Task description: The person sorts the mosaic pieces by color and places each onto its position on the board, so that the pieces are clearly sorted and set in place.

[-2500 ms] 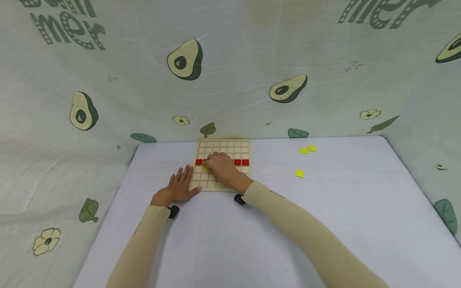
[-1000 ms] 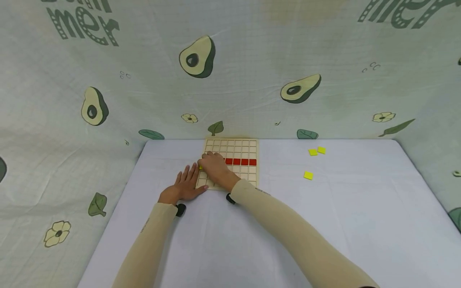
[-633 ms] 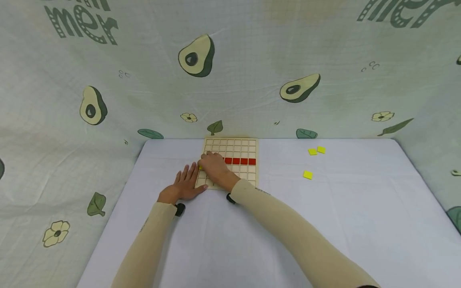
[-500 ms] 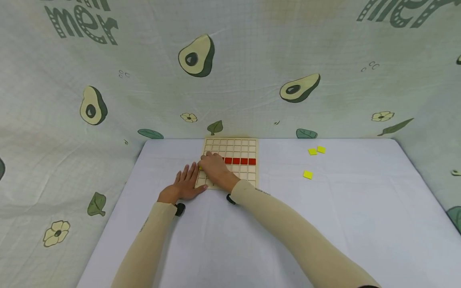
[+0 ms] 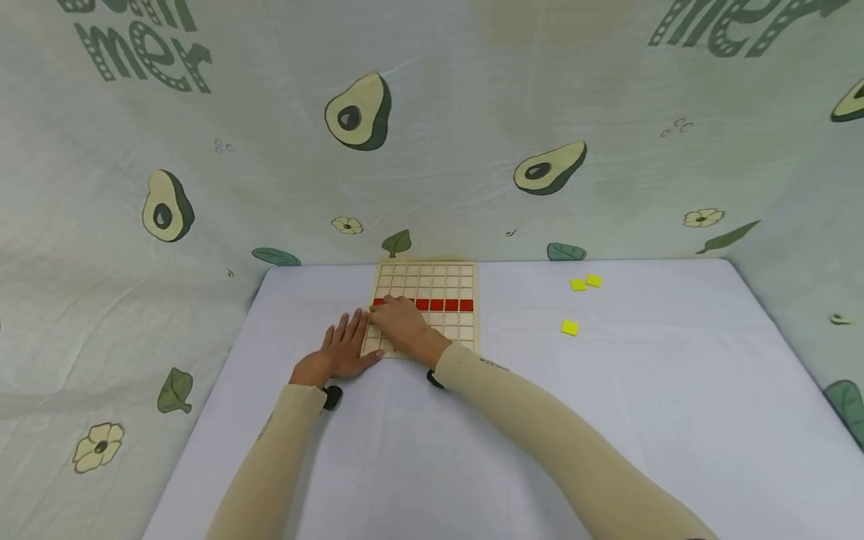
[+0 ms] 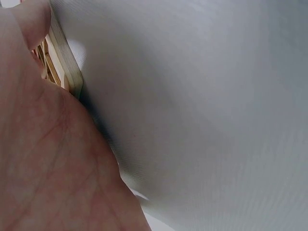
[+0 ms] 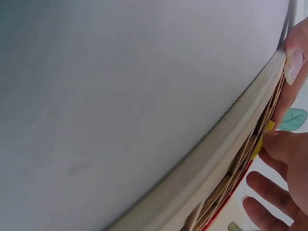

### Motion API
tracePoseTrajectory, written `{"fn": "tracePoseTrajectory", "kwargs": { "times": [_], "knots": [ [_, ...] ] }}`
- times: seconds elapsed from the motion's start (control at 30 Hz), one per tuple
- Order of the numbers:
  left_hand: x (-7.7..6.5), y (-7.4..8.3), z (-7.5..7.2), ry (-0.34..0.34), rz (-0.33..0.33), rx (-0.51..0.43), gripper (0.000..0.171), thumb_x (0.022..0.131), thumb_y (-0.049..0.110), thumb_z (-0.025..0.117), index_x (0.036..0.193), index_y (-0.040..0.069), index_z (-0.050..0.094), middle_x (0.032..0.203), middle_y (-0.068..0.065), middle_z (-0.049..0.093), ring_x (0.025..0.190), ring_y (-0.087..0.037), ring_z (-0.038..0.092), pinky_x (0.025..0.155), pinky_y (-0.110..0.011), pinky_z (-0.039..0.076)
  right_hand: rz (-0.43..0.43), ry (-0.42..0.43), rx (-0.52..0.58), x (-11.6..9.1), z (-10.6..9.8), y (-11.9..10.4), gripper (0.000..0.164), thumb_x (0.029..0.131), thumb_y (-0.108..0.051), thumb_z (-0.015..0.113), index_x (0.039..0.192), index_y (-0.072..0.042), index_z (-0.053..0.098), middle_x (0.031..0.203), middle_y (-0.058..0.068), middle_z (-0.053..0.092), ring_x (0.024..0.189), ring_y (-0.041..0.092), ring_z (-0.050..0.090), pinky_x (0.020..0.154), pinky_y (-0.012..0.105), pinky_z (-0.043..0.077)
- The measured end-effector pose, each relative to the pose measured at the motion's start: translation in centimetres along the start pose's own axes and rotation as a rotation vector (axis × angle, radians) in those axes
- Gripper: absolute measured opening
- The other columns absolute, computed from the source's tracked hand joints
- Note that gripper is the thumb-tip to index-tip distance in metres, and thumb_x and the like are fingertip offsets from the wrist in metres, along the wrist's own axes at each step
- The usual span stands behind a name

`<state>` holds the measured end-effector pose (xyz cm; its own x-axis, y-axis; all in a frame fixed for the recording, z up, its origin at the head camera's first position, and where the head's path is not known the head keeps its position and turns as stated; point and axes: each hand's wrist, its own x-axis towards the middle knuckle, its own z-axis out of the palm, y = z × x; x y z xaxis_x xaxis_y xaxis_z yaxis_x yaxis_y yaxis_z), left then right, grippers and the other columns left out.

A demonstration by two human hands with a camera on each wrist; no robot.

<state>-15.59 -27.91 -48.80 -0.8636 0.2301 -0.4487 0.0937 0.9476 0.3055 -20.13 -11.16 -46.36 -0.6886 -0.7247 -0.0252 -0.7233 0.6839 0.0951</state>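
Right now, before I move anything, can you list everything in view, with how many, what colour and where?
table: one, white, across the lower view
board: one, pale with grid lines, at the table's far edge
red tiles: at least five, red, in a row on the board, partly hidden
loose yellow tiles: three, yellow, right of the board
other yellow tile: one, yellow, at the board's left side
cloth: one, pale with green prints, behind the table
wrist devices: two, black, one at each wrist
sleeves: two, beige, on the forearms
left hand: one, bare, along the board's left edge
right hand: one, bare, over the board, fingertips at the other yellow tile
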Motion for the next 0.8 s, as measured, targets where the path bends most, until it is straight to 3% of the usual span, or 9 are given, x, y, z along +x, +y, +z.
{"fn": "tracePoseTrajectory", "kwargs": {
  "times": [0.2, 0.43, 0.6, 0.8],
  "knots": [
    [0.2, -0.2, 0.2, -0.005, -0.012, 0.018, 0.095, 0.109, 0.053, 0.045, 0.167, -0.002, -0.008, 0.176, -0.021, -0.015, 0.161, -0.044, -0.016, 0.127, -0.064, -0.008, -0.01, 0.028, -0.004, -0.3, 0.2, 0.3, 0.028, 0.105, -0.015, 0.067, 0.129, -0.024, 0.077, 0.134, -0.009, 0.073, 0.124, 0.019, 0.065, 0.105, 0.038, 0.054],
    [0.8, -0.5, 0.5, -0.008, -0.005, 0.029, 0.098, 0.108, 0.056, 0.045, 0.166, -0.003, -0.009, 0.175, -0.023, -0.014, 0.161, -0.046, -0.015, 0.126, -0.065, -0.007, -0.004, 0.007, 0.012, -1.6, 0.0, 1.0, 0.035, 0.106, -0.013, 0.066, 0.138, -0.025, 0.072, 0.148, -0.008, 0.064, 0.131, 0.02, 0.062, 0.109, 0.039, 0.052],
    [0.9, -0.4, 0.5, -0.003, -0.005, 0.032, 0.1, 0.107, 0.056, 0.047, 0.166, -0.004, -0.008, 0.175, -0.024, -0.013, 0.16, -0.048, -0.014, 0.126, -0.066, -0.007, 0.014, 0.021, 0.018, -3.3, -0.5, 2.2, 0.039, 0.106, -0.014, 0.066, 0.143, -0.024, 0.068, 0.151, -0.008, 0.062, 0.131, 0.02, 0.062, 0.108, 0.038, 0.052],
    [0.3, -0.3, 0.5, 0.02, 0.004, 0.01, 0.1, 0.107, 0.053, 0.049, 0.166, -0.006, -0.006, 0.175, -0.026, -0.011, 0.16, -0.049, -0.012, 0.126, -0.067, -0.008, 0.038, 0.115, 0.061, -6.5, -1.4, 4.1, 0.031, 0.106, -0.019, 0.068, 0.136, -0.023, 0.074, 0.144, -0.007, 0.068, 0.123, 0.019, 0.066, 0.098, 0.032, 0.055]
  ]
}}
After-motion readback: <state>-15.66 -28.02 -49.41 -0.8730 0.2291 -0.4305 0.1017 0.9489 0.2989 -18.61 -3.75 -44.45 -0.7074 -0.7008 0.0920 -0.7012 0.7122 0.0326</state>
